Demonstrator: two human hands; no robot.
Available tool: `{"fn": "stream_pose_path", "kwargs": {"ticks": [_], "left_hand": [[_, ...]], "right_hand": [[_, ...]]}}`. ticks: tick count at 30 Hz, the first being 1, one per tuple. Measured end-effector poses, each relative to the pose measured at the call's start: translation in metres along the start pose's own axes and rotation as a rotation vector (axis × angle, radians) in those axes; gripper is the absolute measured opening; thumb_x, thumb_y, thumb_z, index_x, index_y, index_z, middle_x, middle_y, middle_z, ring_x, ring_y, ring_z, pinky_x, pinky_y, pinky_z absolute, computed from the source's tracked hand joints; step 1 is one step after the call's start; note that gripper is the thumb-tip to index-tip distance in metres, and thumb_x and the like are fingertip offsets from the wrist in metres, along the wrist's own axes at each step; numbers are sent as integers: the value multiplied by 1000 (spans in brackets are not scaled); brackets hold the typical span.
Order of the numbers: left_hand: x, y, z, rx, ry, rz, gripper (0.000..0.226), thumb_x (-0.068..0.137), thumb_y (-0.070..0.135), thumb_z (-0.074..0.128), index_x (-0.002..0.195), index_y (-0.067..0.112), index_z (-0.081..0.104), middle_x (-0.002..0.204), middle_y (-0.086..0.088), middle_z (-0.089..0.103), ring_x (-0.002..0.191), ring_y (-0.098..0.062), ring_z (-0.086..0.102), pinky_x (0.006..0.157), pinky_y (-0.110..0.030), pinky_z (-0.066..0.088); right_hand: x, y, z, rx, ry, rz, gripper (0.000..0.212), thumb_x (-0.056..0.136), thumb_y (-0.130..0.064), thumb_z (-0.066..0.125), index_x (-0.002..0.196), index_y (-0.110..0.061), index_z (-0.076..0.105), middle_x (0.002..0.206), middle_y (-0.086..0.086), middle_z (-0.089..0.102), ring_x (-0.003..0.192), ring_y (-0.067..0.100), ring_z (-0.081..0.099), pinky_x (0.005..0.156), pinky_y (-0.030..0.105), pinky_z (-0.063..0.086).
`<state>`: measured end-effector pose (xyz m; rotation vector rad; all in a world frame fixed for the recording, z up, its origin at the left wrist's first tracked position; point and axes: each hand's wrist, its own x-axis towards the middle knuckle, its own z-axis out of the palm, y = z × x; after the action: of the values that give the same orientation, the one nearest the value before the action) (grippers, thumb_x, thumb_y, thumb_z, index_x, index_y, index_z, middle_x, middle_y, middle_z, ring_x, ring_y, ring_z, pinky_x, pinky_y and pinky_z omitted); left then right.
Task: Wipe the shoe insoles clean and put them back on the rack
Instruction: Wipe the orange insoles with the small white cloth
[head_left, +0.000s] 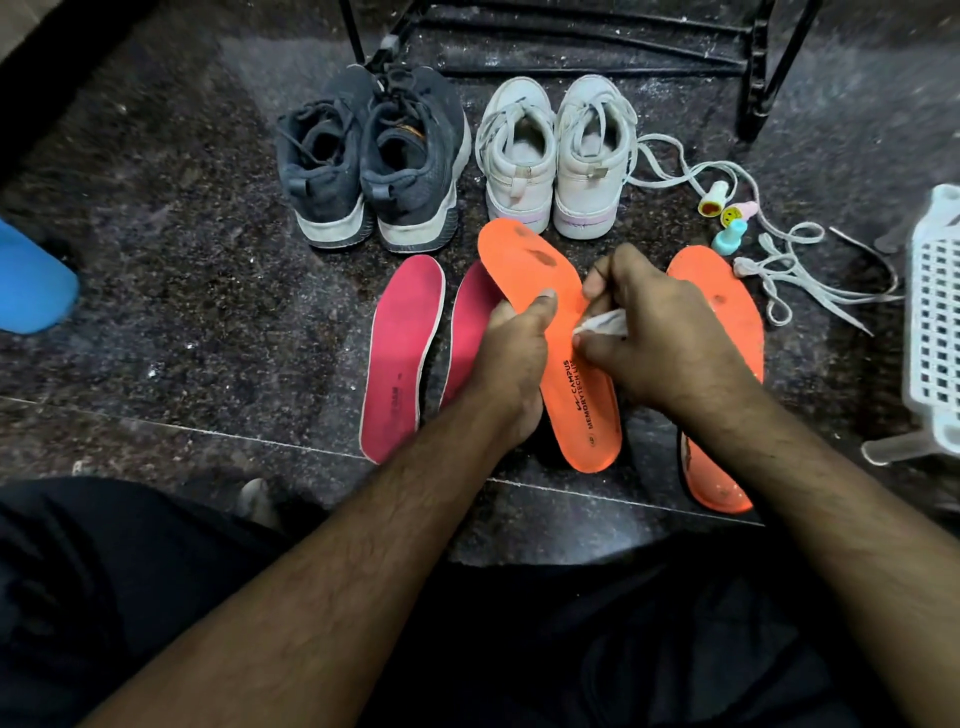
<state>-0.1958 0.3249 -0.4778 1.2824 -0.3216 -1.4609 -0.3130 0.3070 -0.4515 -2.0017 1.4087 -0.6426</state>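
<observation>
Far left of the left hand (511, 358), a blue object (31, 283) lies at the frame edge on the dark speckled floor (182, 291). Beyond and left of that hand stand the dark shoes (371, 156), heels toward the camera. Just left of the left hand, a pink insole (402, 353) lies flat on the floor; a second pink insole (470, 322) lies beside it, partly hidden under the hand. The left hand grips the held orange insole (535, 275) from its left edge, fingers curled beneath and thumb pressed across the top face, holding it raised and tilted with the toe end pointing away. The toe end carries dark smudges; the heel end bears printed lettering. Beyond both hands stand the white shoes (556, 150), and behind these the black rack (753, 62). The right hand (660, 332) has its fingers curled round a white cloth (602, 325) and presses it against the middle of the held insole, just beside the left thumb. Under and right of the right hand, the other orange insole (722, 312) lies on the floor, partly covered by the wrist. Farther right lie loose white laces (795, 270) and three small coloured bottles (727, 218). A white basket (935, 322) stands at the far right edge.
</observation>
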Motion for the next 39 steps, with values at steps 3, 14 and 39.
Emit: {"fn": "stream_pose_path", "kwargs": {"ticks": [3, 14, 39], "left_hand": [[-2, -3, 1, 11, -32, 29, 28, 105, 12, 44, 129, 2, 57, 103, -17, 71, 80, -25, 69, 69, -35, 59], [1, -1, -1, 19, 12, 26, 16, 105, 15, 48, 114, 9, 60, 94, -12, 72, 77, -23, 70, 67, -35, 59], [-11, -11, 7, 52, -73, -6, 30, 105, 19, 47, 126, 2, 61, 102, -22, 67, 81, -28, 65, 71, -35, 57]], "right_hand": [[7, 0, 2, 30, 61, -4, 36, 71, -6, 71, 95, -22, 49, 78, -5, 67, 74, 19, 64, 72, 37, 51], [-1, 2, -6, -68, -54, 15, 37, 73, -10, 76, 91, -23, 46, 80, -7, 65, 76, 20, 61, 71, 33, 47], [15, 6, 0, 0, 175, -48, 32, 75, -7, 66, 93, -18, 42, 73, -4, 56, 65, 20, 52, 61, 31, 31]]}}
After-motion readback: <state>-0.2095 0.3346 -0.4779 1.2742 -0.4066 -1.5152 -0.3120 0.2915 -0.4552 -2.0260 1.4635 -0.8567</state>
